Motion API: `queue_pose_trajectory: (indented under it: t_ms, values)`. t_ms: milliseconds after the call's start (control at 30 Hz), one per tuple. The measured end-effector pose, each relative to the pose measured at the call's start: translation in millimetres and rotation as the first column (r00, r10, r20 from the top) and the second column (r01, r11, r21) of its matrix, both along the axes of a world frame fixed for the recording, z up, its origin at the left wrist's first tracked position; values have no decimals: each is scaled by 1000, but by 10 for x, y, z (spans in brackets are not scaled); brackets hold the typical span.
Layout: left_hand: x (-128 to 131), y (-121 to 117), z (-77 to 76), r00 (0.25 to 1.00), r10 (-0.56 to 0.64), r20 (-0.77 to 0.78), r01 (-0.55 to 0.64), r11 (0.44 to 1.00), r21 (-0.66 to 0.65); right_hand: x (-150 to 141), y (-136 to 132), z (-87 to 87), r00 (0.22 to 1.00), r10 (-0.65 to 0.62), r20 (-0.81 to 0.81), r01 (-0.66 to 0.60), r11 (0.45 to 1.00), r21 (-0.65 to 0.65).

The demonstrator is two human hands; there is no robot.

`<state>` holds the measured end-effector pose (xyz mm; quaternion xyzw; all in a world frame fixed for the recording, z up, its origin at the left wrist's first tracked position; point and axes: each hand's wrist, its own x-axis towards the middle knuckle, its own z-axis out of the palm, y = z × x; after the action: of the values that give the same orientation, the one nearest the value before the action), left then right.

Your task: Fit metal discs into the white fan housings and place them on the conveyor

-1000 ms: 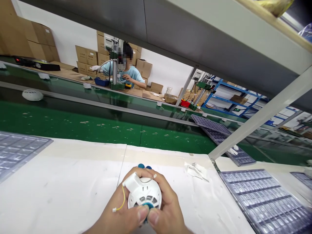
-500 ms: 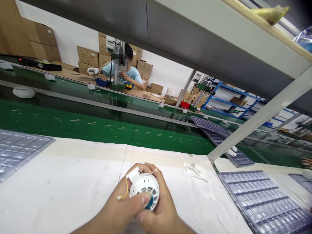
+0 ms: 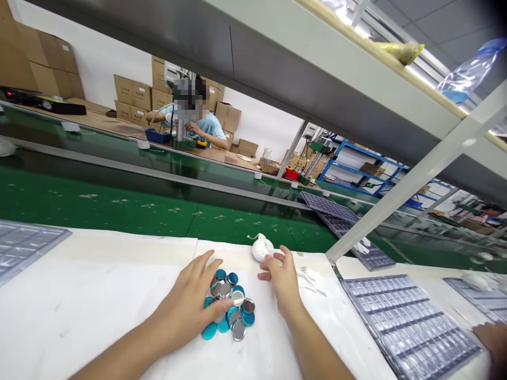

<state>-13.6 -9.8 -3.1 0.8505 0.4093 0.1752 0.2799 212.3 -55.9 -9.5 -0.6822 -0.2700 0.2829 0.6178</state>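
Note:
My left hand (image 3: pixel 186 309) lies spread at the edge of a loose pile of round discs (image 3: pixel 232 306), its thumb across them. The discs are teal on one face and silver on the other. My right hand (image 3: pixel 282 277) stands just right of the pile, with its fingertips beside a round white plastic housing (image 3: pixel 262 249). The housing rests near the far edge of the white sheet (image 3: pixel 119 295), and a thin wire curls from its top. Neither hand holds anything that I can see.
Blister trays of small cells lie at right (image 3: pixel 407 327) and far left (image 3: pixel 19 243). Behind the bench runs a green conveyor belt (image 3: pixel 99 211). A metal strut (image 3: pixel 396 179) rises at right under an overhead shelf (image 3: pixel 277 68). A co-worker (image 3: pixel 194 119) sits beyond, and another person's hand (image 3: pixel 491 338) enters at lower right.
Both hands have let go of the white housing, which now lies farther away on the sheet. The pile of discs has come into view, and my hands have moved apart.

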Motion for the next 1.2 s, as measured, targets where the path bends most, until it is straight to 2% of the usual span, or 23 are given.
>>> queue_pose_trajectory:
  t_ms: [133, 267, 433, 700, 967, 1200]
  values:
    - [-25, -25, -69, 986, -156, -64, 159, 986, 42, -76, -64, 19, 997, 25, 71, -27, 999, 40]
    - [-17, -2, -99, 959, -261, -112, 268, 962, 56, -137, -111, 46, 972, 170, 164, -174, 985, 9]
    - [30, 29, -184, 954, -282, -105, 293, 949, 115, -176, -128, 70, 903, 323, 285, -332, 943, -19]
    - [30, 4, -131, 946, -279, -165, 300, 946, 120, -175, -148, 54, 859, 371, 352, -352, 928, -118]
    - [21, 9, -171, 941, -313, -129, 328, 937, 117, -277, -166, 51, 809, 478, 341, -495, 868, -42]
    - [61, 8, -187, 943, -281, -179, 301, 949, 96, -418, -156, -24, 770, 631, 97, -638, 752, 164]
